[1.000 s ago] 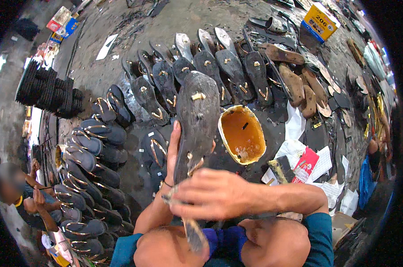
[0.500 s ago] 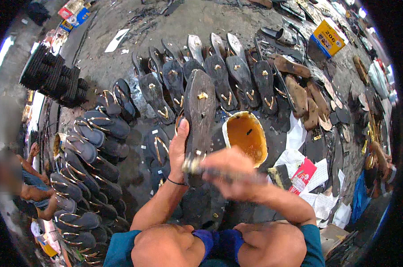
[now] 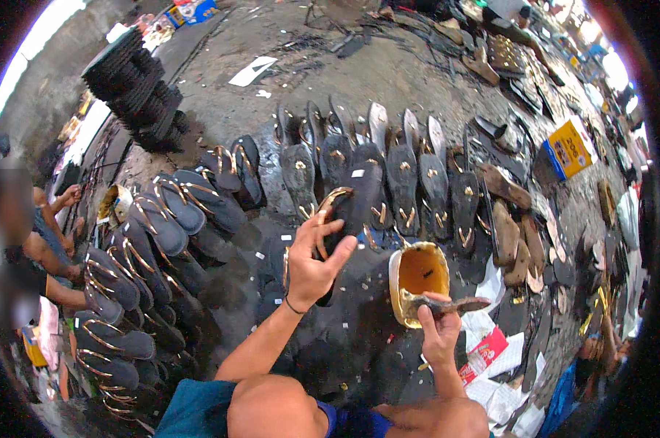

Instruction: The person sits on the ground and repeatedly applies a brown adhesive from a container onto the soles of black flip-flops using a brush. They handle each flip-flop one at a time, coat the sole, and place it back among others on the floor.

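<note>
My left grip (image 3: 315, 264) is clamped on a black sandal with gold straps (image 3: 364, 196), my fingers around the strap and my thumb standing out to the right; the sandal is up in front of me, its dark footbed showing with a small white label on it, while part of it is hidden behind my hand. My right grip (image 3: 441, 340) is closed on a flat, dark brush-like tool (image 3: 467, 305), held crosswise with its paler, roughened end pointing left. That tool passes over the near part of a cream-walled oval tub (image 3: 395, 286) of amber, glue-like stuff (image 3: 422, 264); whether it touches the rim I can't tell. Beyond the sandal, dark soles with gold strap ends (image 3: 403, 179) lie in rows on the grimy grey floor (image 3: 220, 131), and to my left more gold-strapped dark sandals (image 3: 162, 237) lie crowded together. To the right of the rows I have a heap of brown shoe lasts (image 3: 505, 237), and near my right wrist a red printed packet (image 3: 484, 354) lies among white papers (image 3: 516, 350).
</note>
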Action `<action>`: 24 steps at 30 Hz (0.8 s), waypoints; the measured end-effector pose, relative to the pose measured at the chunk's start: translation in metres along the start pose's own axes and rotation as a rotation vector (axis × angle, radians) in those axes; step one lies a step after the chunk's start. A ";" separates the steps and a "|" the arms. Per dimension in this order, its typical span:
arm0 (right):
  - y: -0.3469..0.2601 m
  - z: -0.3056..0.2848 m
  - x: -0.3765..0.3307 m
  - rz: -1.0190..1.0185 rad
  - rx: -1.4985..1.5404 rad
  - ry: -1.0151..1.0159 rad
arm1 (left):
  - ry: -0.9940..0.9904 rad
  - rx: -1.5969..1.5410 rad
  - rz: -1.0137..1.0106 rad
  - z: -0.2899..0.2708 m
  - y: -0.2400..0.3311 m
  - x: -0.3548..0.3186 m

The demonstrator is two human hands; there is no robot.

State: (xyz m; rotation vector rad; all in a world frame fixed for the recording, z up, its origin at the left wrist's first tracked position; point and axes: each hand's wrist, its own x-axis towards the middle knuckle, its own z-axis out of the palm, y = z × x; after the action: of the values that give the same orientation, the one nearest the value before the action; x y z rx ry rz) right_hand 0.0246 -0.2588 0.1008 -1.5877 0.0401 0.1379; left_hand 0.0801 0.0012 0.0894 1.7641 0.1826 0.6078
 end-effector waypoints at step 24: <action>0.037 -0.031 0.041 -0.123 -0.945 0.201 | -0.188 0.644 -0.411 -0.061 -0.089 -0.062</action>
State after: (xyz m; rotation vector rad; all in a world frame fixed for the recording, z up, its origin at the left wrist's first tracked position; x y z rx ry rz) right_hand 0.0628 -0.2877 0.0602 -2.5374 0.0358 -0.1258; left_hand 0.0142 0.0528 -0.0034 2.2965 0.6475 0.0738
